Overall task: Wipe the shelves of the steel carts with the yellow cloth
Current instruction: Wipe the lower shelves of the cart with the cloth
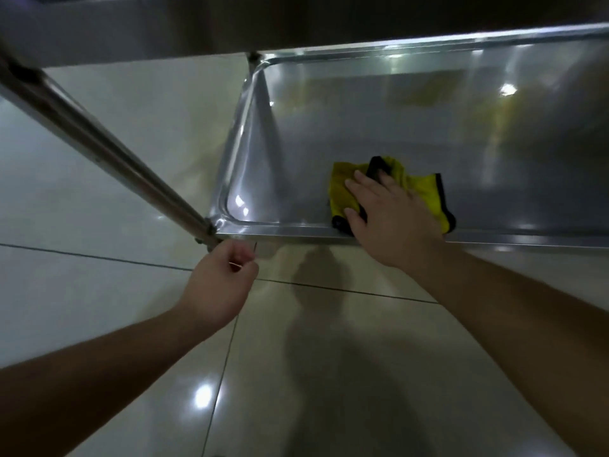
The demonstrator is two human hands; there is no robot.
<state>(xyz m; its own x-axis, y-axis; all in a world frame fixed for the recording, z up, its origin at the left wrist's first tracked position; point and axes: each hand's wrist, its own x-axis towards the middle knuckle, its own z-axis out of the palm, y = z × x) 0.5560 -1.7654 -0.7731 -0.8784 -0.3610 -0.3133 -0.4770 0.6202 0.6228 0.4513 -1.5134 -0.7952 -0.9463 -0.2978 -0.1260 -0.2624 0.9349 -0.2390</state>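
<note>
The yellow cloth with black edging lies crumpled on the lower steel shelf of the cart, near its front rim. My right hand lies flat on the cloth with straight fingers, pressing it onto the shelf. My left hand is curled below the shelf's front left corner, beside the foot of the cart's steel post; whether it grips anything cannot be made out.
An upper steel shelf overhangs at the top of the view. Glossy pale floor tiles surround the cart. The shelf has a raised rim on its left side.
</note>
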